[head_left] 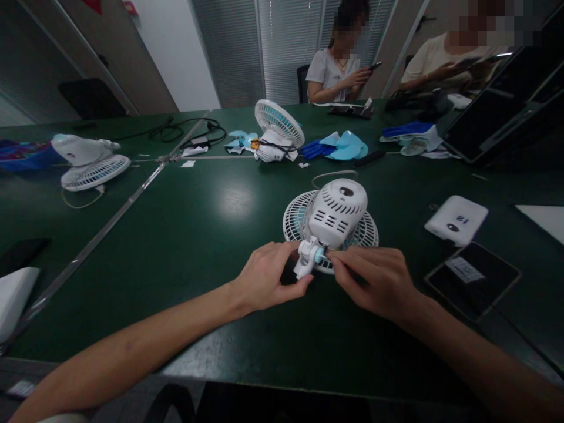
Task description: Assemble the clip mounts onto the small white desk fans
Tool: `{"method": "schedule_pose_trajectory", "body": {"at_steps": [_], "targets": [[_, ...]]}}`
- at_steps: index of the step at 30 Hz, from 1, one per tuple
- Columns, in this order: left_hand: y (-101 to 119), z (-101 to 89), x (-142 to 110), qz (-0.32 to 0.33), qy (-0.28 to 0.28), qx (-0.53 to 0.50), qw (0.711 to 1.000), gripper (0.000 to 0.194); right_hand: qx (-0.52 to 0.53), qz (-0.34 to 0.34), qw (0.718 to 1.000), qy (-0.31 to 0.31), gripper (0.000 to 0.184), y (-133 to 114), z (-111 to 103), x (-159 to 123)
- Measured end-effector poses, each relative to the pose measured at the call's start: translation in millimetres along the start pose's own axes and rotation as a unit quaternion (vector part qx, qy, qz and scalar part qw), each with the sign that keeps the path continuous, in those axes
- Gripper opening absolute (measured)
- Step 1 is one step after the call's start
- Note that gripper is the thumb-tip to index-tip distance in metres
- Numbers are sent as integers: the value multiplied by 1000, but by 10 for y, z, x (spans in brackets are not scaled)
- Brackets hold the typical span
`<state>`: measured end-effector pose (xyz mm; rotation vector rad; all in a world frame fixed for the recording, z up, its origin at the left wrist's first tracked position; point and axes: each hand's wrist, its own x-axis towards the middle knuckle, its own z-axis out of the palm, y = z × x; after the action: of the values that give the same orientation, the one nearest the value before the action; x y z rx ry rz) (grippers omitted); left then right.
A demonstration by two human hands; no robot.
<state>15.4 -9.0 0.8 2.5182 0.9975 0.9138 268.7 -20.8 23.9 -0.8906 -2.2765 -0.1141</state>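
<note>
A white electric fan [337, 211] lies face down on the green table, its grille [294, 220] flat against the top and its vented motor housing upward. At its near end sticks out a white clamp bracket [305, 258] with a light blue knob [319, 255]. My left hand [267, 277] grips the bracket from the left between thumb and fingers. From the right, my right hand [374, 279] pinches the knob with its fingertips, which partly hide it.
Another fan [277, 132] stands farther back beside blue fan blades [348, 145]; a third fan [94, 158] lies at left. A white box [458, 219] and black tablet-like pad [473, 281] are at right. Two people [335, 76] sit across the table [198, 235].
</note>
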Motion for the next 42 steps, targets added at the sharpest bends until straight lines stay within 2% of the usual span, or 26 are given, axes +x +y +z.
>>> {"method": "schedule_pose_trajectory", "body": {"at_steps": [3, 10, 13, 16, 21, 23, 26, 29, 33, 37, 40, 42], "targets": [[4, -2, 5, 0, 4, 0, 1000, 47, 34, -22, 999, -4, 12, -27, 10, -14], [-5, 3, 3, -4, 2, -1, 1000, 47, 68, -48, 996, 42, 33, -71, -34, 6], [-7, -1, 3, -6, 0, 0, 1000, 46, 42, -21, 997, 55, 30, -48, -41, 16], [-6, -7, 4, -10, 2, -2, 1000, 46, 22, 12, 999, 36, 22, -4, -23, 14], [-6, -10, 2, -14, 4, 1, 1000, 45, 47, -1, 999, 2, 14, 17, 31, -19], [-5, -9, 2, -15, 6, -2, 1000, 44, 72, -17, 997, -2, 17, -8, 41, -32], [-5, -8, 3, -16, 9, -6, 1000, 44, 91, -37, 995, 10, 30, -48, 37, -40], [-7, -6, 3, -21, 6, -7, 1000, 44, 81, -31, 996, 32, 41, -57, 24, -35], [-12, 1, 0, -36, 8, -6, 999, 44, 58, 4, 997, 42, 37, -28, 9, -13], [-14, 7, -5, -51, 16, -14, 998, 48, 45, 10, 999, 14, 26, -7, 15, 4], [-16, -5, 0, -65, 28, -40, 997, 63, 55, -31, 998, -30, 26, -21, 50, -1], [-22, -33, 17, -48, 26, -52, 997, 65, 62, -53, 995, -60, 30, -39, 81, -8]]}}
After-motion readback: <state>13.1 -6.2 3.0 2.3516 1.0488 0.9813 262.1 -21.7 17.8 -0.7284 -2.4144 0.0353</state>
